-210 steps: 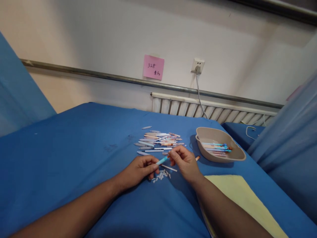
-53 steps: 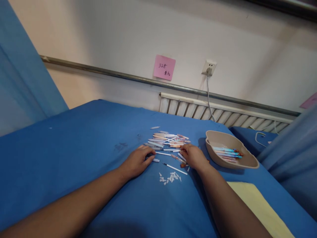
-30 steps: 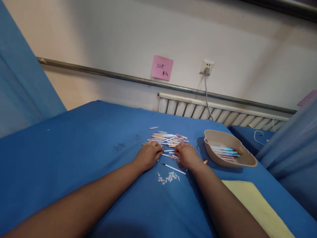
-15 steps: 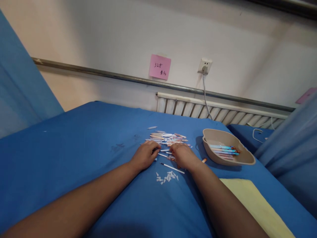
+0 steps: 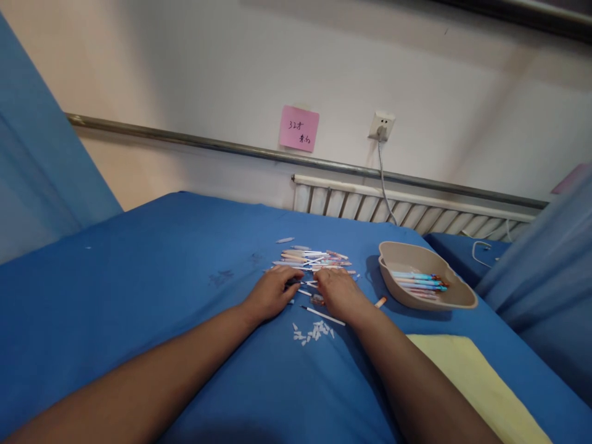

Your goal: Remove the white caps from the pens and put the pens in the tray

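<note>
My left hand (image 5: 272, 293) and my right hand (image 5: 340, 295) rest side by side on the blue cover (image 5: 152, 277), at the near edge of a pile of pen parts (image 5: 314, 259). Both hands have their fingers curled down onto the parts, fingertips almost meeting. What they pinch is hidden under the fingers. A thin white refill (image 5: 324, 316) lies just in front of my right hand. A small heap of white caps (image 5: 314, 333) sits nearer to me. An orange piece (image 5: 380, 302) lies by my right wrist.
A beige tray (image 5: 456, 302) with several assembled pens (image 5: 419, 280) stands to the right. A yellow cloth (image 5: 462, 376) lies at the near right. Blue curtains (image 5: 546, 259) hang on both sides. A radiator (image 5: 393, 206), a wall socket (image 5: 382, 125) and a pink note (image 5: 299, 128) are behind.
Seven seconds ago both hands held a light blue pen barrel above the cover. They have since dropped to the pile and drawn closer together, fingers working among the parts.
</note>
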Motion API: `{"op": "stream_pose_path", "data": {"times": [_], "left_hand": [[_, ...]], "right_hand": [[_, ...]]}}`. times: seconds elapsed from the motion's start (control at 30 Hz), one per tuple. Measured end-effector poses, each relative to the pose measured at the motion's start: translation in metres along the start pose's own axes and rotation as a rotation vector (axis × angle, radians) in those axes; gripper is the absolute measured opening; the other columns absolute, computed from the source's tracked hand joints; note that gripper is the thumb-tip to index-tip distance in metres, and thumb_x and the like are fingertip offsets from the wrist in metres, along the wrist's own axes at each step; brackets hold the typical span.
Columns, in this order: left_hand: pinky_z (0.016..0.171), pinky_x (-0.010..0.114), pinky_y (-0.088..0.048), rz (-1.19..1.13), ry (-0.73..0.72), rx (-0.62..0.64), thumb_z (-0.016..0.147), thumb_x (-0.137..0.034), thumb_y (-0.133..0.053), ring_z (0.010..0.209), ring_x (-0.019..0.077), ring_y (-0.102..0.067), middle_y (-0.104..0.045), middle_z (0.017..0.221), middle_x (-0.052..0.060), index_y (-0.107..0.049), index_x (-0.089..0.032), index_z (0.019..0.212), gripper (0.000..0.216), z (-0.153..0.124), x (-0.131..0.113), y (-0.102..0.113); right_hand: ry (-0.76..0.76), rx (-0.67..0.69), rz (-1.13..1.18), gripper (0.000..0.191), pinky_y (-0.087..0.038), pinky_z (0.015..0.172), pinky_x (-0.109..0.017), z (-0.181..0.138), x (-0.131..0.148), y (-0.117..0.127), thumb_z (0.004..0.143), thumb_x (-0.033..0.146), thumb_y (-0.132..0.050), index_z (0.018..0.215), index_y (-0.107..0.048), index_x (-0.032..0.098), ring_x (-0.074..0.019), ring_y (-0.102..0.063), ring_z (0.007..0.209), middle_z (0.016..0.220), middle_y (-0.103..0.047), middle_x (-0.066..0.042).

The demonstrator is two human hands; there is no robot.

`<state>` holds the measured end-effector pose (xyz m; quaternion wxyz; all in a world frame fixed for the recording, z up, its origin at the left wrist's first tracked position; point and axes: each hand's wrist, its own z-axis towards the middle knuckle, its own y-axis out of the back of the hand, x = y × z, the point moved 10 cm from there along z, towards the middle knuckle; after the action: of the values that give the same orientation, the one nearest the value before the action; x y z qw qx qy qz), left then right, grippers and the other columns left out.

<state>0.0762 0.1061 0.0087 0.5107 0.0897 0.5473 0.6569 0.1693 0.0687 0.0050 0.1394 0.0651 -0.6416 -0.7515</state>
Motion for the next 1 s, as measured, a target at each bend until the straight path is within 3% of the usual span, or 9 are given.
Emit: {"op": "stream_pose_path", "data": {"times": [0.2, 0.37, 0.5, 0.7, 0.87, 1.0], "left_hand": [[0.083, 0.03, -0.043, -0.058, -0.022, 0.014, 0.087, -0.026, -0.05, 0.088, 0.0175, -0.058, -0.067, 0.087, 0.002, -0.065, -0.021, 0.091, 0.016, -0.001, -0.008, 0.006], [0.082, 0.03, -0.043, -0.12, 0.004, -0.008, 0.089, -0.029, -0.046, 0.086, 0.0174, -0.058, -0.065, 0.086, 0.003, -0.062, -0.019, 0.087, 0.019, -0.006, -0.012, 0.017], [0.08, 0.03, -0.044, -0.122, 0.019, -0.012, 0.09, -0.029, -0.044, 0.085, 0.0173, -0.057, -0.064, 0.085, 0.002, -0.062, -0.019, 0.087, 0.021, -0.009, -0.013, 0.02], [0.082, 0.03, -0.045, -0.14, 0.02, -0.02, 0.089, -0.029, -0.047, 0.086, 0.0172, -0.059, -0.067, 0.087, 0.002, -0.064, -0.019, 0.089, 0.019, -0.01, -0.01, 0.019], [0.088, 0.033, -0.045, -0.206, 0.035, -0.022, 0.086, -0.027, -0.052, 0.094, 0.0184, -0.06, -0.068, 0.099, 0.005, -0.064, -0.02, 0.101, 0.021, -0.012, -0.009, 0.016], [0.085, 0.034, -0.049, -0.288, 0.114, -0.057, 0.081, -0.026, -0.056, 0.088, 0.0172, -0.062, -0.067, 0.102, 0.005, -0.046, -0.021, 0.13, 0.05, -0.018, -0.002, 0.023]], "right_hand": [[0.042, -0.072, 0.061, 0.025, -0.034, 0.089, -0.035, -0.005, 0.011, 0.01, 0.085, 0.017, -0.053, 0.111, -0.053, 0.016, -0.0236, -0.055, 0.1, 0.103, -0.063, -0.011], [0.024, -0.237, 0.294, 0.021, -0.039, 0.084, -0.03, -0.01, 0.006, 0.019, 0.089, 0.02, -0.048, 0.109, -0.052, 0.016, -0.0193, -0.055, 0.095, 0.1, -0.063, -0.008], [-0.012, -0.218, 0.403, 0.012, -0.041, 0.074, -0.026, -0.01, -0.001, 0.009, 0.09, 0.026, -0.048, 0.095, -0.057, 0.019, -0.0164, -0.057, 0.083, 0.088, -0.064, -0.004], [-0.019, -0.259, 0.442, 0.014, -0.04, 0.072, -0.025, -0.009, -0.003, 0.007, 0.09, 0.025, -0.047, 0.087, -0.06, 0.019, -0.0151, -0.057, 0.078, 0.081, -0.064, -0.003], [-0.032, -0.276, 0.566, 0.015, -0.04, 0.067, -0.023, -0.007, -0.001, 0.005, 0.089, 0.026, -0.047, 0.084, -0.06, 0.02, -0.0138, -0.056, 0.072, 0.076, -0.063, -0.001], [-0.07, -0.284, 0.685, 0.017, -0.039, 0.061, -0.022, -0.008, -0.003, 0.001, 0.088, 0.029, -0.047, 0.082, -0.059, 0.02, -0.0127, -0.054, 0.065, 0.07, -0.06, 0.001]]}}
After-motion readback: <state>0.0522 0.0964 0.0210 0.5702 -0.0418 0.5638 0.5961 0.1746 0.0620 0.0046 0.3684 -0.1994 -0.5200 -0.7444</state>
